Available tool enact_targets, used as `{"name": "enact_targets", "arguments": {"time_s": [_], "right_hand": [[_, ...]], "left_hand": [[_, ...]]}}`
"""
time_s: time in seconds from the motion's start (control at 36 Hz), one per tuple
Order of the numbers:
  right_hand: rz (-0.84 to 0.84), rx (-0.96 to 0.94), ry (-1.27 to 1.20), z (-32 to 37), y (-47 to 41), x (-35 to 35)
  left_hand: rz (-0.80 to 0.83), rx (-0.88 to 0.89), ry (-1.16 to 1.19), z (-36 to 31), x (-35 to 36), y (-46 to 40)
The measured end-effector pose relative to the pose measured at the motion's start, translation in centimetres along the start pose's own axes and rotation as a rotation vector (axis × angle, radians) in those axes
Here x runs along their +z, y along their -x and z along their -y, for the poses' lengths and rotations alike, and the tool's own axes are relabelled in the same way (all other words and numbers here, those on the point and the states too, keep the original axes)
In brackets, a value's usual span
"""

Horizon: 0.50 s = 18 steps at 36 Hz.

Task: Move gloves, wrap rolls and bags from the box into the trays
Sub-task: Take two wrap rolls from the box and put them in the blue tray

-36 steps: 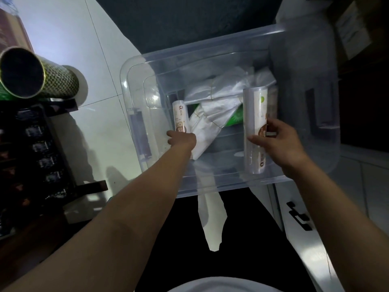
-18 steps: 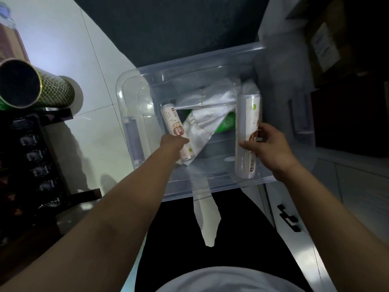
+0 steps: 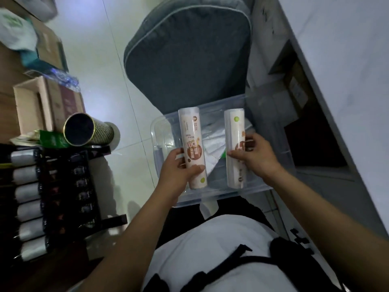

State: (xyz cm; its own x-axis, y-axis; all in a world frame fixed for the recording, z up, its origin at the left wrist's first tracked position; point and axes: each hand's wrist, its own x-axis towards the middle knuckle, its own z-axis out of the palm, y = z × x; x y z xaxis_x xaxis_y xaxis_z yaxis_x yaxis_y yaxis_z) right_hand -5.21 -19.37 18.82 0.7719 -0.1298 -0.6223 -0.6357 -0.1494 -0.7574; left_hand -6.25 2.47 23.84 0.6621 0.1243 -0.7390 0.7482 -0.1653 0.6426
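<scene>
A clear plastic box (image 3: 162, 142) sits on the floor in front of me. My left hand (image 3: 179, 171) grips a white wrap roll (image 3: 192, 142) with brown print, held upright above the box's left half. My right hand (image 3: 255, 155) grips a second wrap roll (image 3: 234, 133), white with a green dot, above the right half. White bags (image 3: 212, 144) lie crumpled on the box floor between the two rolls, with a bit of green packaging beside them.
A grey cushioned seat (image 3: 189, 51) stands beyond the box. On the left, a black tray rack (image 3: 69, 186) holds several white rolls (image 3: 25, 192); a green-patterned tube (image 3: 88, 131) and cardboard boxes (image 3: 48, 104) lie above it. A grey cabinet (image 3: 315, 102) flanks the right.
Both hands have lifted their rolls up out of the box and stood them side by side. The camera view has tilted up, showing the cushioned seat.
</scene>
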Motion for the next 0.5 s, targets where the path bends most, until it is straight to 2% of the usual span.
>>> {"name": "enact_targets", "arguments": {"time_s": [0.14,0.22,0.36,0.5], "right_hand": [[0.019,-0.035,-0.013,1.9,1.5,-0.3],[-0.024,-0.07,-0.001,2.7,3.2,-0.5],[-0.169,-0.087,-0.015,2.1,6.6,-0.1],[-0.336,-0.051,-0.03,0.6,11.7,1.6]], "left_hand": [[-0.004,0.054,-0.044,-0.7,-0.1,1.7],[0.033,0.082,-0.066,-1.3,-0.7,2.2],[0.159,0.167,-0.116,-2.1,-1.9,2.5],[0.352,0.24,-0.136,-2.4,-3.4,3.4]]}}
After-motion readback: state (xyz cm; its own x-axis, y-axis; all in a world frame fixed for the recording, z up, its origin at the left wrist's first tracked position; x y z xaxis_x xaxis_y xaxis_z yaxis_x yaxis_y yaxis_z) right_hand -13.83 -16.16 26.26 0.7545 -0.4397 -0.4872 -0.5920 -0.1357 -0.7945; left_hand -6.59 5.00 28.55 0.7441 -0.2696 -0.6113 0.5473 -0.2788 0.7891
